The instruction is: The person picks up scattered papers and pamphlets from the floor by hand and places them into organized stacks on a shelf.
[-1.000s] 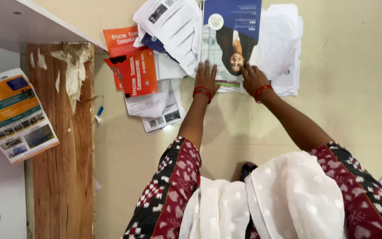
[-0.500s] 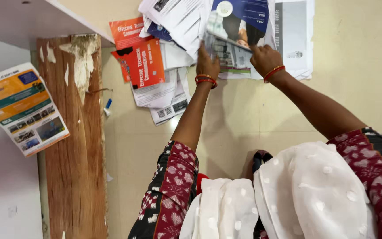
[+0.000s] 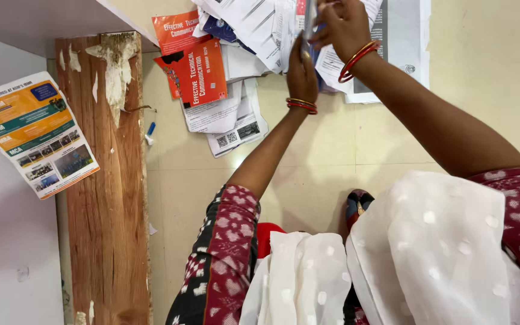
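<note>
Close to me I see a white dotted scarf and patterned sleeves. Farther out, my left hand and right hand both pinch one thin booklet, held up on edge over the pile of papers on the floor. Two orange books lie beside that pile.

Glossy paper booklet; peeling rough wood panel; smooth, prob. tiled floor.

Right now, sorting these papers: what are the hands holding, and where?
Both hands, left and right, grip one thin booklet, seen edge-on, by its lower end.
</note>
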